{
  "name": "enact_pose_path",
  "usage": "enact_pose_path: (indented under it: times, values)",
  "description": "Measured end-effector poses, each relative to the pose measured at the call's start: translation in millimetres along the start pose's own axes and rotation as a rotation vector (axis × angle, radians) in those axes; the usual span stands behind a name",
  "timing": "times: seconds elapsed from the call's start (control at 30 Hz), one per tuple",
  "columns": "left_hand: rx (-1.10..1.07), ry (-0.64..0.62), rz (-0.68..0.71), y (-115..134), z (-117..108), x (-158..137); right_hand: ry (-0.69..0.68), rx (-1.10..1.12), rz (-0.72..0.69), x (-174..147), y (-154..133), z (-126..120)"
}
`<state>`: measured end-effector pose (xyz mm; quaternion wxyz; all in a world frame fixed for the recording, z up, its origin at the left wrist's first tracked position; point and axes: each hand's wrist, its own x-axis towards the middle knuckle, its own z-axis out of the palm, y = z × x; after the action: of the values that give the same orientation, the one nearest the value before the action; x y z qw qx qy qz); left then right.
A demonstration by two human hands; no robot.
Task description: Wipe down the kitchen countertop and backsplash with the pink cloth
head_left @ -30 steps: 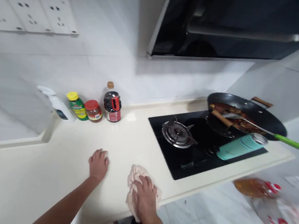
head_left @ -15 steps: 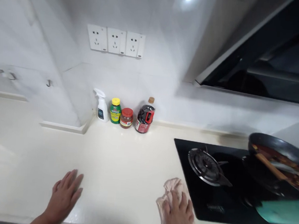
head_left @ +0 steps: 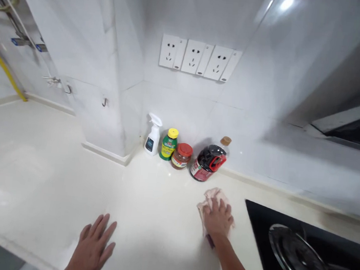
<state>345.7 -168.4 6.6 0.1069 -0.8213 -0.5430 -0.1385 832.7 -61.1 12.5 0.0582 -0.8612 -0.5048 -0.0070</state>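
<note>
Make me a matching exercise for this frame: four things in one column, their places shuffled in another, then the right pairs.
Things
1. Pink cloth
2. White spray bottle
3. Red-lidded jar
4. Black gas hob

Places
A. Between the yellow-capped green container and the dark bottle with a red handle
B. Right of the right hand, partly out of frame
C. Under the right hand
D. At the left end of the row of containers

Pairs: 1-C, 2-D, 3-A, 4-B

"Place type?"
"Kitchen, I log: one gas hob [head_left: 303,262], set into a pale table [head_left: 149,217]; one bottle of dark liquid [head_left: 205,162]; one red-lidded jar [head_left: 181,156]."
"Walls [head_left: 247,124]?"
"Tiled; I count three sockets [head_left: 193,56]."
</note>
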Motion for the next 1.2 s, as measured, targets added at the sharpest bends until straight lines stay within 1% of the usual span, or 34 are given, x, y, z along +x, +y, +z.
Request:
enact_pose_path:
  times: [0.13, 0.23, 0.33, 0.5, 0.57, 0.67, 0.77, 0.83, 0.9, 0.97, 1.03, 1.07, 1.1, 1.13, 1.2]
  values:
    - [0.05, 0.021, 0.005, 4, -3, 0, -0.027, -0.024, -0.27, -18, -84, 9]
    - [0.08, 0.051, 0.022, 6, -5, -1, -0.033, -0.016, -0.407, -29, -137, 12]
    - [0.068, 0.055, 0.013, 7, -5, -3, -0.047, 0.007, -0.487, -23, -181, 11]
    - [0.06, 0.049, -0.015, 10, -2, -8, -0.105, 0.077, -0.569, 2, -251, 5]
    - [0.043, 0.035, -0.028, 12, -4, -9, -0.119, 0.095, -0.601, 6, -277, 6]
    - [0.006, 0.017, -0.08, 14, -7, -9, -0.138, 0.118, -0.66, -5, -312, 8]
    - [-0.027, 0.032, -0.109, 15, -10, -8, -0.173, 0.143, -0.768, -39, -336, 7]
    - [-0.044, 0.05, -0.109, 14, -10, -8, -0.204, 0.187, -0.838, -72, -340, 4]
    - [-0.062, 0.057, -0.117, 13, -9, -9, -0.244, 0.255, -0.926, -107, -331, -2]
    - [-0.078, 0.048, -0.126, 12, -8, -10, -0.288, 0.328, -1.051, -137, -311, -7]
    - [-0.088, 0.036, -0.132, 10, -6, -10, -0.312, 0.392, -1.175, -157, -283, -12]
    - [-0.091, 0.027, -0.136, 9, -5, -10, -0.311, 0.412, -1.208, -160, -267, -13]
    - [-0.093, 0.012, -0.142, 8, -4, -10, -0.301, 0.417, -1.211, -160, -250, -14]
    - [-0.094, -0.01, -0.148, 7, -4, -9, -0.279, 0.406, -1.179, -154, -233, -14]
    - [-0.088, -0.068, -0.158, 6, -3, -7, -0.213, 0.343, -1.035, -131, -193, -14]
